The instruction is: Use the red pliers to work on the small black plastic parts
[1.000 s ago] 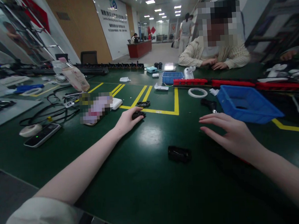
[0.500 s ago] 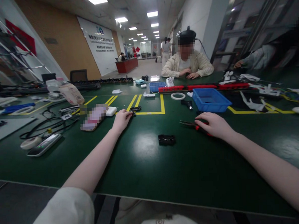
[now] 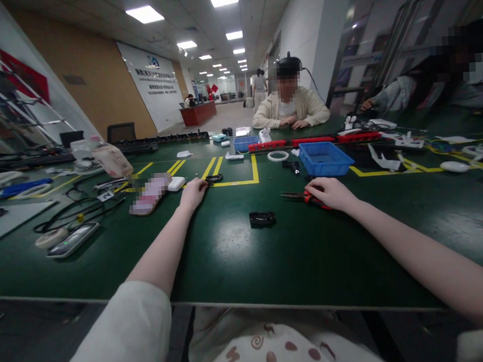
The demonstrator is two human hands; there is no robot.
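Note:
My left hand (image 3: 193, 195) is closed in a pinch on the table, its fingertips beside a small black part (image 3: 214, 178). Whatever those fingers hold is too small and dark to make out. On the right, my right hand (image 3: 332, 193) curls over the red handles of a pair of pliers (image 3: 294, 195); the metal jaws point left, just over the tabletop. Between the two hands, closer to me, lies a black moulded piece (image 3: 262, 219) that looks like a small toy car body. Neither hand touches it.
A blue bin (image 3: 326, 159) stands beyond my right hand, with a black tool (image 3: 292, 167) and a white ring (image 3: 278, 156) beside it. At left are a phone (image 3: 151, 194), a white case (image 3: 176, 184), cables and a handheld device (image 3: 73, 240). A co-worker (image 3: 290, 111) sits opposite.
My head view has shifted slightly. The small dark bit that showed at my left fingertips is now harder to see. My right hand stays at the pliers, more of their handles showing.

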